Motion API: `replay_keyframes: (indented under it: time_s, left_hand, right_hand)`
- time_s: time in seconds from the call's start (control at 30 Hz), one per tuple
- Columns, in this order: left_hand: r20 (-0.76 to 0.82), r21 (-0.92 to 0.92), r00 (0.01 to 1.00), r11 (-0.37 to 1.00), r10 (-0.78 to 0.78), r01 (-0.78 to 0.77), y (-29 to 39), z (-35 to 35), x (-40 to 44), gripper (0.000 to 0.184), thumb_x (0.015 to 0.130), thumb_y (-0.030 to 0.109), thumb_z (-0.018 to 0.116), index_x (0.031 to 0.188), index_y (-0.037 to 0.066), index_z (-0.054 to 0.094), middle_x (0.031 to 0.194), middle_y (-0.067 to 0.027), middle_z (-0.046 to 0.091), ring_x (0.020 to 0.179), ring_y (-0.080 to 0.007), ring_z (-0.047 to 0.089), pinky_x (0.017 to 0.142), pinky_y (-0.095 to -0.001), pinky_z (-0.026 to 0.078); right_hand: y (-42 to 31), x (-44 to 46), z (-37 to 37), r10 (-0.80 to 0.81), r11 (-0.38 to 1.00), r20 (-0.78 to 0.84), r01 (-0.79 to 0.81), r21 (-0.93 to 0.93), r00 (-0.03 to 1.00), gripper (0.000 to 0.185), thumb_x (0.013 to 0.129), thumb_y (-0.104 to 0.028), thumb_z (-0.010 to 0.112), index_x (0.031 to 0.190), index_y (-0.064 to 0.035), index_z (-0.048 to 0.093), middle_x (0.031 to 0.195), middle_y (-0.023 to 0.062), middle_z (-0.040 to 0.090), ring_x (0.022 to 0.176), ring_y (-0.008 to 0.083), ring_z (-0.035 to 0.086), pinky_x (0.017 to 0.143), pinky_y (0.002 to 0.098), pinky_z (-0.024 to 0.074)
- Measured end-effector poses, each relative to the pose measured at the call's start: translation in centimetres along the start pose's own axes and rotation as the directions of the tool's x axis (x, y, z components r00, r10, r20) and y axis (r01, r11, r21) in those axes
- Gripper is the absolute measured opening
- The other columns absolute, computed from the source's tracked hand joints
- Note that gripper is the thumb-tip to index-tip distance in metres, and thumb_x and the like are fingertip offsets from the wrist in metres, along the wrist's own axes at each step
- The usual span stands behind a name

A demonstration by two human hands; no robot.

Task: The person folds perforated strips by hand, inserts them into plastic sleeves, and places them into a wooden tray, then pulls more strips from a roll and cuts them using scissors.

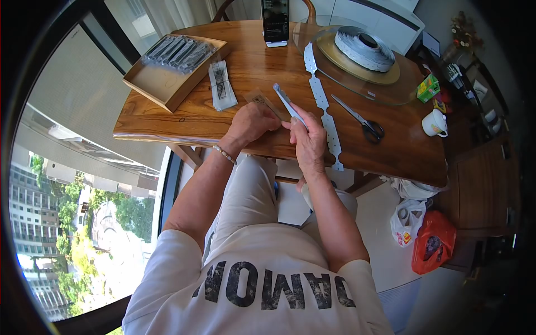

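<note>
My left hand [254, 121], with a beaded bracelet at the wrist, is closed at the table's front edge. Its fingers pinch a small clear plastic packet [262, 100] with dark print, partly hidden by the hand. Close by on the right, my right hand [309, 137] is closed around a narrow, folded, pale blue-white strip [286, 100] that points up and away. The fingertips of both hands nearly meet. Right of them, a long white perforated strip [322, 100] with notched edges lies across the table and over its front edge.
Scissors [360, 120] lie at right, near a white mug [434, 123]. A large roll of white strip [365, 49] rests on a turntable. Back left, a wooden tray [162, 92] holds several packets; flat sleeves [222, 86] lie beside it. A phone [276, 21] stands at the back.
</note>
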State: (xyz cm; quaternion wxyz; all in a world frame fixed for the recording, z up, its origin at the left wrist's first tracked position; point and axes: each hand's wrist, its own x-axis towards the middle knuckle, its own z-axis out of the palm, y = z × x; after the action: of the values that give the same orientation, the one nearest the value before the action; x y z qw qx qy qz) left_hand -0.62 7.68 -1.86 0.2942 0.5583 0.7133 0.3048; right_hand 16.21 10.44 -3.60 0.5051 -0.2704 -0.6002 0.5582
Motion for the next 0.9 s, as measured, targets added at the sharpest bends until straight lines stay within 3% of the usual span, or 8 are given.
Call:
replay_keyframes:
  time_s: [0.1,0.2,0.33,0.5,0.6,0.8,0.9]
  left_hand:
    - [-0.016,0.037,1.0,0.999,-0.016,0.016,-0.1,0.2,0.2,0.025,0.074,0.031,0.072,0.084,0.008,0.076,0.073,-0.0113,0.07,0.069,-0.0247,0.067,0.069,-0.0357,0.052]
    - [-0.015,0.034,1.0,0.999,0.02,-0.019,0.0,0.1,0.1,0.026,0.074,0.032,0.072,0.083,0.008,0.076,0.073,-0.0106,0.07,0.069,-0.0244,0.067,0.069,-0.0358,0.052]
    - [-0.031,0.015,0.999,0.999,0.039,-0.038,-0.2,0.2,0.0,0.027,0.074,0.033,0.073,0.081,0.007,0.075,0.071,-0.0089,0.069,0.069,-0.0233,0.066,0.069,-0.0353,0.051]
    - [-0.003,-0.028,1.0,0.999,0.018,-0.018,0.2,-0.2,0.0,0.026,0.075,0.033,0.072,0.077,0.007,0.074,0.069,-0.0067,0.068,0.068,-0.0212,0.065,0.068,-0.0332,0.049]
    - [-0.011,-0.033,1.0,0.999,0.017,-0.018,0.0,-0.1,0.1,0.026,0.076,0.032,0.07,0.076,0.006,0.073,0.069,-0.0064,0.068,0.067,-0.0204,0.064,0.067,-0.0323,0.049]
    - [-0.024,-0.02,0.999,1.0,0.022,-0.023,0.5,0.1,-0.1,0.025,0.077,0.031,0.068,0.076,0.007,0.073,0.069,-0.0073,0.068,0.067,-0.021,0.065,0.067,-0.033,0.049]
    - [-0.06,0.006,0.998,0.999,0.035,-0.034,0.6,0.4,-0.2,0.026,0.077,0.033,0.068,0.078,0.008,0.074,0.071,-0.0091,0.069,0.07,-0.0256,0.067,0.068,-0.035,0.05]
  right_hand:
    - [-0.4,0.0,0.2,-0.049,0.998,0.01,0.049,-0.035,0.999,0.033,0.094,0.0,0.052,0.125,-0.0022,0.062,0.078,-0.0011,0.051,0.058,0.0057,0.043,0.078,0.0292,0.0565]
    - [-0.2,0.3,0.2,-0.115,0.963,0.068,0.128,-0.235,0.991,0.034,0.092,0.001,0.055,0.124,-0.0049,0.064,0.08,0.0008,0.055,0.058,0.0059,0.046,0.062,0.0235,0.05]
    - [1.1,0.5,0.3,-0.256,0.914,0.074,0.266,-0.307,0.964,0.035,0.089,0.002,0.058,0.121,-0.0083,0.066,0.081,0.0023,0.058,0.058,0.0059,0.049,0.053,0.023,0.0418]
    - [1.1,0.4,0.0,-0.299,0.879,0.095,0.313,-0.36,0.949,0.035,0.088,0.002,0.059,0.119,-0.0097,0.067,0.082,0.0048,0.06,0.063,0.0106,0.056,0.058,0.0253,0.0462]
    - [0.6,0.3,-0.1,-0.355,0.837,0.115,0.37,-0.404,0.928,0.034,0.085,0.004,0.06,0.117,-0.0074,0.067,0.084,0.0121,0.061,0.074,0.0264,0.063,0.065,0.0347,0.0505]
    - [1.0,0.0,-0.4,-0.343,0.834,0.12,0.361,-0.417,0.931,0.035,0.086,0.003,0.059,0.118,-0.0086,0.067,0.087,0.0091,0.063,0.076,0.0207,0.063,0.068,0.031,0.0513]
    - [1.0,-0.1,-0.4,-0.338,0.838,0.119,0.356,-0.413,0.934,0.035,0.086,0.004,0.059,0.118,-0.0084,0.067,0.087,0.0092,0.063,0.076,0.0203,0.063,0.068,0.0306,0.0515]
